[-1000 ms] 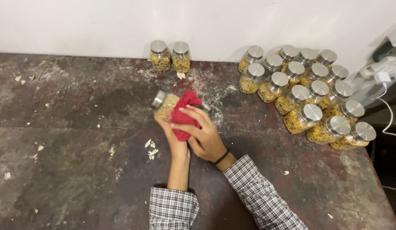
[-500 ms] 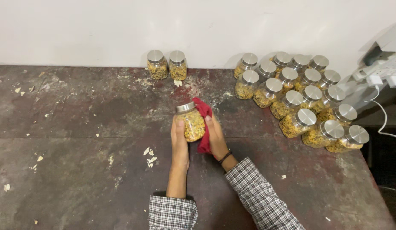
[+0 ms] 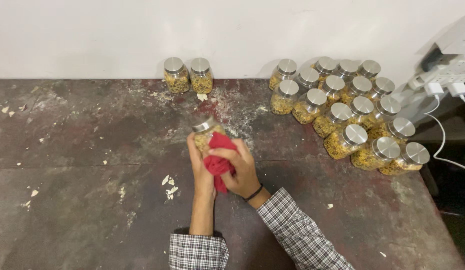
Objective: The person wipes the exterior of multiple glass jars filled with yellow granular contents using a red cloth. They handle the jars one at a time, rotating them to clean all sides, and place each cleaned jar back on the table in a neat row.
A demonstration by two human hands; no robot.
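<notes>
Head view: the left hand (image 3: 201,167) grips a glass jar (image 3: 205,136) with a metal lid, tilted above the middle of the worn table (image 3: 82,200), while the right hand (image 3: 241,170) is closed on a red cloth (image 3: 218,160) pressed against the jar's side. 2 similar jars (image 3: 188,75) stand at the wall; a large cluster of jars (image 3: 342,110) stands at the right, near a white cable (image 3: 442,145).

Jar (image 3: 205,134) body behind red cloth (image 3: 218,160)
</notes>
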